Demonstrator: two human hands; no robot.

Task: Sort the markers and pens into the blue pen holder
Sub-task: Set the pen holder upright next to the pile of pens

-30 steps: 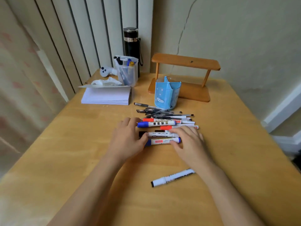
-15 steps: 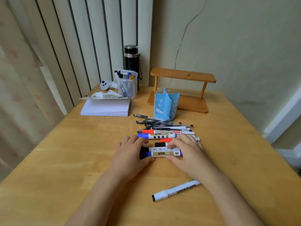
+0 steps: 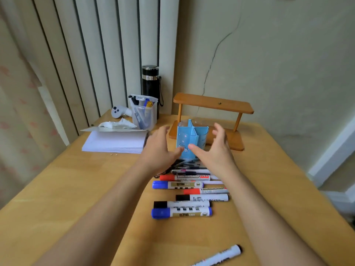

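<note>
The blue pen holder [image 3: 192,135] stands upright mid-table, split into compartments. My left hand [image 3: 159,150] and my right hand [image 3: 213,152] are both open, fingers spread, on either side of the holder and just in front of it, holding nothing. Below them lies a row of markers: a red-capped one [image 3: 184,177], a blue-capped one [image 3: 177,184], another red one [image 3: 205,191], two black-capped ones [image 3: 201,197] [image 3: 181,204] and a second blue marker [image 3: 181,212]. Thin dark pens [image 3: 184,166] lie between markers and holder, partly hidden. A lone black marker [image 3: 221,256] lies near the front.
A wooden shelf [image 3: 213,106] stands right behind the holder. At the back left are a clear cup of pens [image 3: 143,116], a black flask [image 3: 150,81], a white controller [image 3: 118,111], crumpled tissue [image 3: 117,124] and a paper stack [image 3: 115,143]. The wall is close behind.
Both hands have let go of the nearest markers and lifted forward to the blue holder, fingers spread. The camera has tilted up, so the table sits lower in view.
</note>
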